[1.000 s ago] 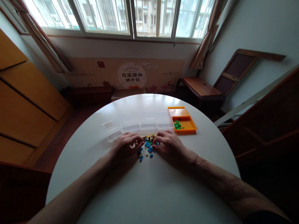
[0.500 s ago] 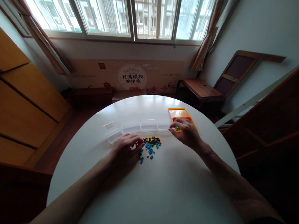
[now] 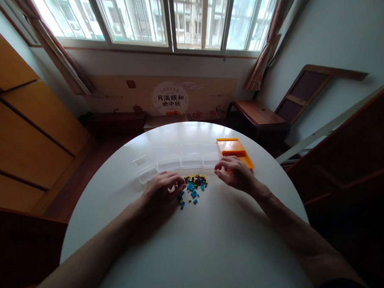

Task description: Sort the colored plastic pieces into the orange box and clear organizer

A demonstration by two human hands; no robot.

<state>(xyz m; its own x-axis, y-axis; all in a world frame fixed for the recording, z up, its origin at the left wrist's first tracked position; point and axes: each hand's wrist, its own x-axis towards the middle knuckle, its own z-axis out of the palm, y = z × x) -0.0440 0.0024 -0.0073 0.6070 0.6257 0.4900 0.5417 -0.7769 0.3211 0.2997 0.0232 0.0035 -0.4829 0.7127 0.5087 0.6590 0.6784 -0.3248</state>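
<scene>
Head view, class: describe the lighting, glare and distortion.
Head view: bright windows backlight the room; glare streaks the white table at its far edge; left hand, right hand and small bricks look dim; wide-angle lens bends the walls.

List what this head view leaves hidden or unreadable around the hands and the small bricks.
- Orange tray: the right hand covers its near part and contents.
- Left hand: fingers curl over the edge of the brick pile; any held brick is hidden.
- Brick shapes: too small.
- Clear boxes: contents washed out by glare.
</scene>
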